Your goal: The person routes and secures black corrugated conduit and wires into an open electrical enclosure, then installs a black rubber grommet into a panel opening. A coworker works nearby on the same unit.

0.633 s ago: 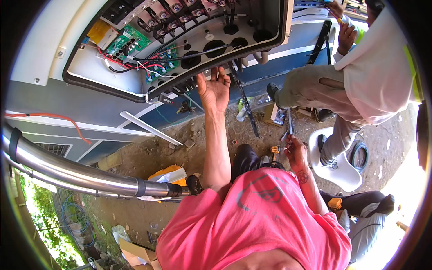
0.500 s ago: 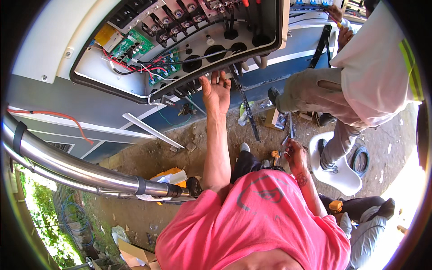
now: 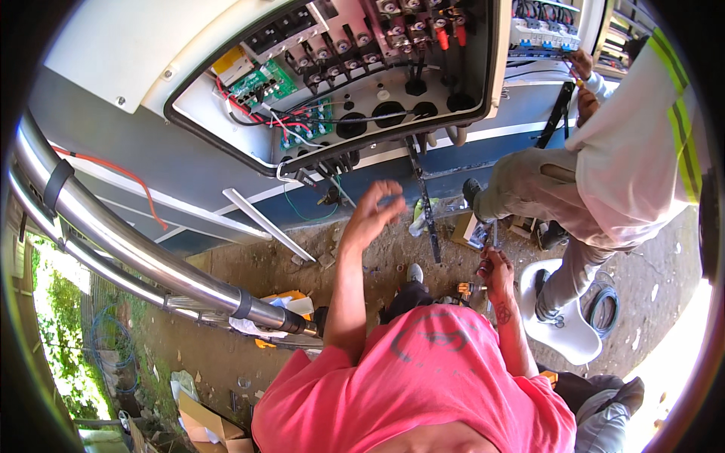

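My left hand (image 3: 370, 215) is held in the air below the open electrical cabinet (image 3: 310, 155), touching nothing, its fingers loosely bent and apart. Inside the cabinet are green circuit boards (image 3: 264, 83), red and black wires, a row of terminals (image 3: 343, 45) and round black cable openings (image 3: 389, 113). My right hand (image 3: 496, 273) is lower and to the right, closed round a thin tool whose metal shaft (image 3: 495, 232) points away from me. The tool's exact kind is hard to make out.
On the right a co-worker (image 3: 634, 158) stands with one foot on a white plastic stool (image 3: 563, 317), hands at a second panel (image 3: 544, 38). A coil of cable (image 3: 603, 309) lies nearby. Metal pipes (image 3: 151, 241) run along the left. Below are an opened carton (image 3: 211, 423) and a drill (image 3: 470, 288).
My left hand has come away from the cabinet's lower edge and down toward me. My right hand stays low with the tool. The view has shifted, showing more of the cabinet.
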Available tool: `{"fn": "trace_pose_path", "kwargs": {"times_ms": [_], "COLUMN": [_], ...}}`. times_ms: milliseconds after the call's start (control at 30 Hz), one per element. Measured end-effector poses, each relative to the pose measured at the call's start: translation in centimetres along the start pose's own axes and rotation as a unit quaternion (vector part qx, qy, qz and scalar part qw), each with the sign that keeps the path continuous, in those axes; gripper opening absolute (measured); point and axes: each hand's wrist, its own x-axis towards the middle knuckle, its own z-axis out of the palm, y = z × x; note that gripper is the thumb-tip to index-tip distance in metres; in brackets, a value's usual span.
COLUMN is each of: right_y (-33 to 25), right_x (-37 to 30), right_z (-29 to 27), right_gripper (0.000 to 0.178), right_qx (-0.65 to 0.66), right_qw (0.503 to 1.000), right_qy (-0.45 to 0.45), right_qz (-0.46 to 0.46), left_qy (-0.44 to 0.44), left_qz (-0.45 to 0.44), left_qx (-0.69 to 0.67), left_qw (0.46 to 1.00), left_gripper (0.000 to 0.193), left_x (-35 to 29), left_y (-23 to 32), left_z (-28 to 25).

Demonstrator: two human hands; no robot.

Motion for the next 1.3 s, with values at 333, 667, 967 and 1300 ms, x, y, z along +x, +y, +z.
{"fn": "trace_pose_path", "kwargs": {"times_ms": [333, 667, 967, 1300], "right_y": [3.9, 7.5, 22.0, 33.6], "right_x": [-2.1, -4.2, -8.5, -13.1], "right_z": [-0.1, -8.3, -28.5, -27.8], "right_gripper": [0.053, 0.055, 0.044, 0.044], "right_qx": [-0.24, -0.381, -0.292, -0.292], "right_qw": [0.963, 0.911, 0.851, 0.83], "right_qy": [-0.119, 0.107, 0.412, 0.383], "right_qz": [0.021, -0.115, 0.143, 0.282], "left_qy": [-0.356, 0.159, 0.342, 0.378], "left_qz": [-0.177, 0.427, 0.488, 0.499], "left_qx": [-0.126, 0.396, 0.627, 0.658], "left_qw": [0.909, 0.797, 0.502, 0.42], "left_gripper": [0.064, 0.035, 0.032, 0.038], "left_x": [-7.3, -0.9, 2.1, 0.6], "left_y": [-7.3, 6.7, 9.9, 10.0], "left_z": [9.2, 8.6, 5.1, 5.4]}}
